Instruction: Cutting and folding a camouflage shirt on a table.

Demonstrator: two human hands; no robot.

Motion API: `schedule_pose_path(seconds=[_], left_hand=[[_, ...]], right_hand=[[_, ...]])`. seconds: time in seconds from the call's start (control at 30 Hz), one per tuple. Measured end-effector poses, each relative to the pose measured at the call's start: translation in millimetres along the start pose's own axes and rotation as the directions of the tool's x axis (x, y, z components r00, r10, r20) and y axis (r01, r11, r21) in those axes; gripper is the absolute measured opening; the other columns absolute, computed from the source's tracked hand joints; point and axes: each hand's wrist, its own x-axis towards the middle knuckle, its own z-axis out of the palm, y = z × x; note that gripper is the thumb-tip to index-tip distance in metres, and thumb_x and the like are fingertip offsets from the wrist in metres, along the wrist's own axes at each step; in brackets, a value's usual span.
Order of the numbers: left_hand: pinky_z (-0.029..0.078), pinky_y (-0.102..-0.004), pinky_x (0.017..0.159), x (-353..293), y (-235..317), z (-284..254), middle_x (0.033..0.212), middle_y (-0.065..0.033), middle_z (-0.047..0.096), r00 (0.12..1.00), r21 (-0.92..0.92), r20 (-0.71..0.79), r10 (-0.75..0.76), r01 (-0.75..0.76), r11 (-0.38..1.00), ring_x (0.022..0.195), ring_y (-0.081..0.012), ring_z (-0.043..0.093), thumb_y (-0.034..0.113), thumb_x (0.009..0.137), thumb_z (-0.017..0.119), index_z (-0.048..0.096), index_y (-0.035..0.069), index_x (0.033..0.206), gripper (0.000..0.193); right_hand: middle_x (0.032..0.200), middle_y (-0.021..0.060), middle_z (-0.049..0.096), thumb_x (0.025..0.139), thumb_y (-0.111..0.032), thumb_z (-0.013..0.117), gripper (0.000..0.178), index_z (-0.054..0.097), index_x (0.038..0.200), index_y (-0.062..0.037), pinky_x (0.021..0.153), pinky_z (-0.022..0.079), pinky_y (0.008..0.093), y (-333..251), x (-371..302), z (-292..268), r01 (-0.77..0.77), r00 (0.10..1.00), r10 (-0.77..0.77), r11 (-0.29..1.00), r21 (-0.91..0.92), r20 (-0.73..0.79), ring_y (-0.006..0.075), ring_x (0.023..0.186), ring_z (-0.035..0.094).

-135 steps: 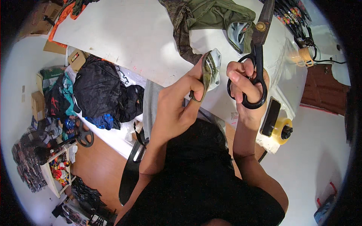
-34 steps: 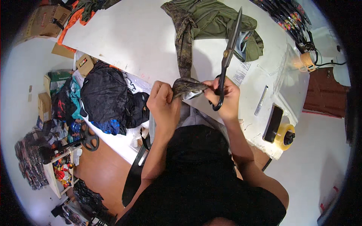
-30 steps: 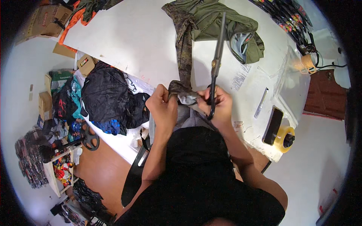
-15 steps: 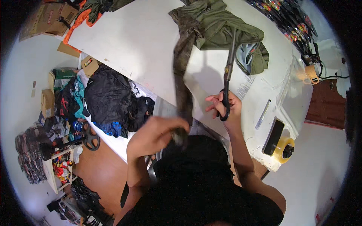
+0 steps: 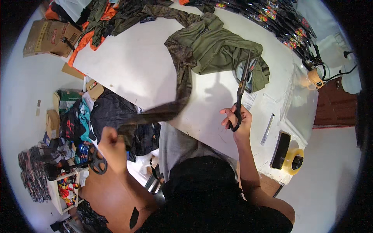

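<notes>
Leftward, left hand (image 5: 112, 145) grips camouflage strip (image 5: 182, 83) — scissors (image 5: 241, 91) in right hand (image 5: 237, 118).

Camo strap (image 5: 175, 105) motion-blurred toward left hand (image 5: 112, 145); strap end hidden inside the fist. Scissors (image 5: 241, 91) handle loops partly covered by right hand (image 5: 237, 118) fingers. Floor clutter (image 5: 58, 155) at left too small and distorted to identify. Garment pile (image 5: 105, 17) cut off at top edge.

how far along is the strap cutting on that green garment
Apparently done: a long camouflage strap runs loose from the olive garment off the table edge. In hand: the left hand pulls its blurred far end out to the side, while the right hand holds black scissors with the blades resting closed on the white table. Left: the strap's upper end looks attached to the garment.
</notes>
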Motion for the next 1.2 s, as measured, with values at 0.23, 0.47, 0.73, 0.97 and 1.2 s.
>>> schedule_pose_path(seconds=[0.23,0.47,0.73,0.97,1.2], left_hand=[[0.046,-0.0267,0.076,31,48,23,0.108,-0.0151,0.053,0.921,-0.33,-0.389,-0.02,-0.119,0.936,0.093,-0.0197,0.055,-0.007,0.08,0.052,0.044,0.0,0.113,0.035],[0.033,-0.0449,0.102,80,55,185,0.133,-0.0259,0.042,0.884,-0.218,0.151,0.441,-0.406,0.888,0.128,-0.0409,0.035,0.019,0.081,0.068,0.052,0.005,0.122,0.046],[0.03,-0.0589,0.098,52,-2,259,0.138,-0.0205,0.041,0.932,0.473,0.31,0.189,-0.324,0.819,0.128,-0.0434,0.035,0.058,0.085,0.048,0.051,0.013,0.129,0.063],[0.036,-0.052,0.093,4,-9,175,0.124,-0.0155,0.056,0.966,0.388,0.25,0.072,-0.168,0.906,0.118,-0.0359,0.047,0.048,0.081,0.061,0.06,0.009,0.118,0.053],[0.032,-0.0445,0.094,-10,-47,178,0.122,-0.0064,0.058,0.987,0.31,-0.057,0.153,-0.128,0.942,0.115,-0.0314,0.048,0.027,0.082,0.065,0.064,0.008,0.109,0.034]], right_hand=[[0.084,0.0159,0.066,0.086,-0.006,0.059,0.012,0.047,0.084,-0.0061,0.041,0.044,0.0214,-1,23,14,0.021,0.999,-0.023,0.998,0.052,0.039,0.0138,0.052,0.061],[0.079,0.0112,0.065,0.088,-0.006,0.059,0.014,0.046,0.083,-0.0054,0.043,0.044,0.022,57,48,23,0.143,0.986,-0.137,0.987,0.07,-0.093,0.0115,0.05,0.058],[0.075,0.008,0.063,0.088,-0.01,0.062,0.017,0.048,0.082,-0.004,0.043,0.044,0.0226,68,48,24,0.102,0.985,-0.097,0.994,0.031,-0.141,0.0106,0.049,0.057],[0.076,0.0096,0.064,0.088,-0.007,0.061,0.016,0.047,0.081,-0.0018,0.046,0.046,0.0231,65,58,30,0.071,0.99,-0.073,0.997,-0.022,-0.119,0.0112,0.052,0.059],[0.099,0.0137,0.065,0.086,0.005,0.054,0.005,0.053,0.091,0.0055,0.074,0.049,0.0256,55,165,84,0.437,0.897,-0.438,0.899,-0.029,-0.058,0.0168,0.087,0.064]])
